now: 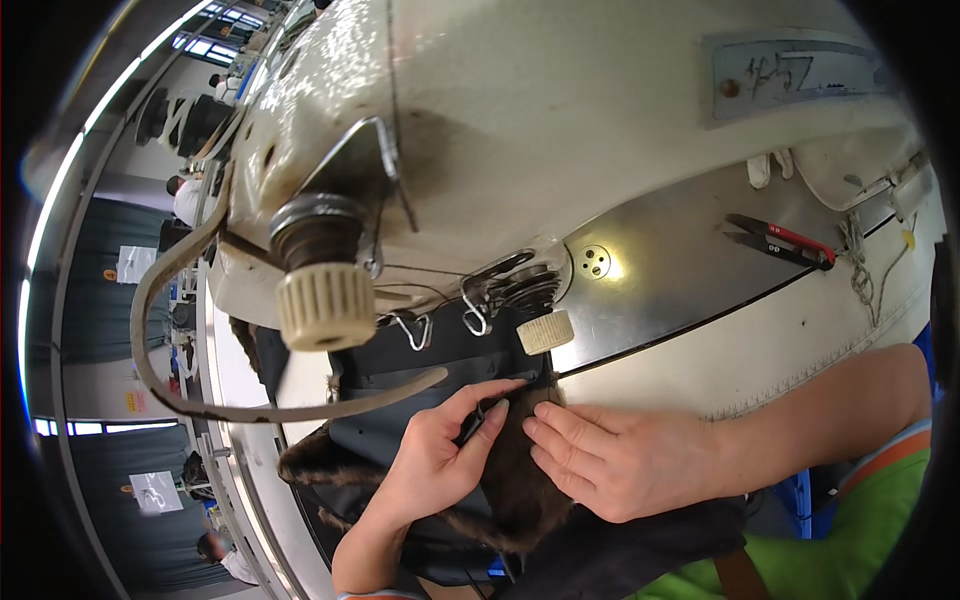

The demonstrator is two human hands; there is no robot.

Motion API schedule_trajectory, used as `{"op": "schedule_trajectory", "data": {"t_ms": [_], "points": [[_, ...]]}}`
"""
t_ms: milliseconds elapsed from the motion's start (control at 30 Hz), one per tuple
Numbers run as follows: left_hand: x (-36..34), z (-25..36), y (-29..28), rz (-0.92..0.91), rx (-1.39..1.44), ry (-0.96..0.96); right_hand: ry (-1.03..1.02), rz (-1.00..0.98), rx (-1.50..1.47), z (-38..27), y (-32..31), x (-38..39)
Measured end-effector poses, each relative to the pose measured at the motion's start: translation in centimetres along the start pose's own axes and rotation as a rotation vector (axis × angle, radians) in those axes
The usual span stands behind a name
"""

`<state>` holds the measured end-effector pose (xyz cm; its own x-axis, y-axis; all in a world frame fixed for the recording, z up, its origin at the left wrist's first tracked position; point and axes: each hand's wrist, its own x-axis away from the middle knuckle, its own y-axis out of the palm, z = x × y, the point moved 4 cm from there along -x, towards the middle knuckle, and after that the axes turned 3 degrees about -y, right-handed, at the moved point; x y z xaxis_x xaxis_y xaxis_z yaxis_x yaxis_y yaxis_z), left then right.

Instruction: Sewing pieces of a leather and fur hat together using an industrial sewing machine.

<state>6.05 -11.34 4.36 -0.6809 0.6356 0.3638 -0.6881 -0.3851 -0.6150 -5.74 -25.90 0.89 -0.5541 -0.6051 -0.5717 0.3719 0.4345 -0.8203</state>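
Observation:
A brown fur piece (525, 495) joined with smooth black fabric (375, 435) lies under the head of a pale sewing machine (520, 120). My left hand (440, 455) pinches the dark edge of this work between thumb and fingers, just in front of the machine's tension knobs. To its right, my right hand (630, 455) has its fingers close together and bent over the fur, gripping its right side; the thumb is hidden. Both hands are close to each other. The needle and presser foot are hidden behind the machine head.
Red-handled snips (785, 240) lie on the metal bed plate (660, 260), beside a tangle of cord (858, 265). A ruler strip (800, 375) runs along the table edge. A curved beige tube (150, 330) juts out at left. Other people work in the background.

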Motion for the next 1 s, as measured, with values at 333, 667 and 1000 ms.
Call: {"op": "schedule_trajectory", "data": {"t_ms": [333, 667, 1000], "points": [[1.2, 2.4, 1.7, 0.373, -0.697, 0.51, 0.022, -0.105, -0.084, 0.2, -0.9, -0.8], [-1.5, 1.9, 1.1, 0.435, -0.326, 0.593, -0.143, -0.107, 0.128, 0.3, -0.4, -0.4], [-1.9, 2.7, 3.3, 0.45, -0.479, 0.64, -0.097, -0.028, 0.046, 0.7, -1.1, 0.8]]}}
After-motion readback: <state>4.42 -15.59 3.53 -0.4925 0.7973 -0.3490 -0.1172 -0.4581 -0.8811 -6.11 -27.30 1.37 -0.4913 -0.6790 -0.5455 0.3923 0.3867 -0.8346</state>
